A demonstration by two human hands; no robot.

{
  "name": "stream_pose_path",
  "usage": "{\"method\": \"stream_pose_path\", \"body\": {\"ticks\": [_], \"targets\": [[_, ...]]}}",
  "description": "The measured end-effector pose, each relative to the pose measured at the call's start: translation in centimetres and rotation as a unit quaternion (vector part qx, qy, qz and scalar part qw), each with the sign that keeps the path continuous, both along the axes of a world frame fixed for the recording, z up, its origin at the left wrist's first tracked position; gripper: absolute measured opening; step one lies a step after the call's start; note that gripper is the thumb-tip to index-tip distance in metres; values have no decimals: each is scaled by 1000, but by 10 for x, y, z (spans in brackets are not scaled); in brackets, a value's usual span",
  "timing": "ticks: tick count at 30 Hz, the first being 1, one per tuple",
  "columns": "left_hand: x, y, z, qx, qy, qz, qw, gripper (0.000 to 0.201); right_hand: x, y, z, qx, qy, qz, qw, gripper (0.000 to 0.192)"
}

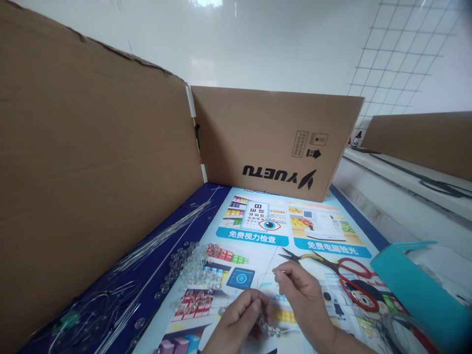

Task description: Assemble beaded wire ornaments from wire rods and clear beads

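My left hand (239, 322) pinches a short strand of clear beads (268, 328) low in the view, over a printed poster (258, 231) that covers the table. My right hand (306, 300) is just right of it, fingertips pinched on a thin wire (262, 280) that loops up from the beads. A pile of loose clear beads (195, 270) lies on the poster left of my hands. Pliers with red handles (332, 268) lie just beyond my right hand.
Cardboard walls stand at the left (92, 172) and at the back (273, 142). A bundle of thin wires (155, 241) lies along the left wall. A teal box (420, 290) sits at the right. A white bench (405, 191) runs beyond it.
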State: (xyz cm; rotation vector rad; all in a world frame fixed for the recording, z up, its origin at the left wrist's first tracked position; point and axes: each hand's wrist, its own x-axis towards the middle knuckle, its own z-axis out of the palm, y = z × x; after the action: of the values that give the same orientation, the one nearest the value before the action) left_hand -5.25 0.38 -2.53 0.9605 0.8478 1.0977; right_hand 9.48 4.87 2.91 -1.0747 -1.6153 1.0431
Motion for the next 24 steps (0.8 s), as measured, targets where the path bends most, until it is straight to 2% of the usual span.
{"method": "stream_pose_path", "body": {"ticks": [7, 13, 18, 24], "targets": [[3, -4, 10, -21, -84, 4, 996, 31, 1, -4, 3, 34, -7, 6, 999, 15], [9, -13, 18, -109, -184, 12, 977, 25, 1, -11, 11, 121, -40, 19, 992, 9], [8, -13, 16, -126, -167, -14, 978, 25, 0, -8, 4, 157, -82, 55, 983, 9], [2, -6, 9, -109, -128, -31, 985, 26, 2, 1, -7, 139, -96, 90, 982, 13]]}}
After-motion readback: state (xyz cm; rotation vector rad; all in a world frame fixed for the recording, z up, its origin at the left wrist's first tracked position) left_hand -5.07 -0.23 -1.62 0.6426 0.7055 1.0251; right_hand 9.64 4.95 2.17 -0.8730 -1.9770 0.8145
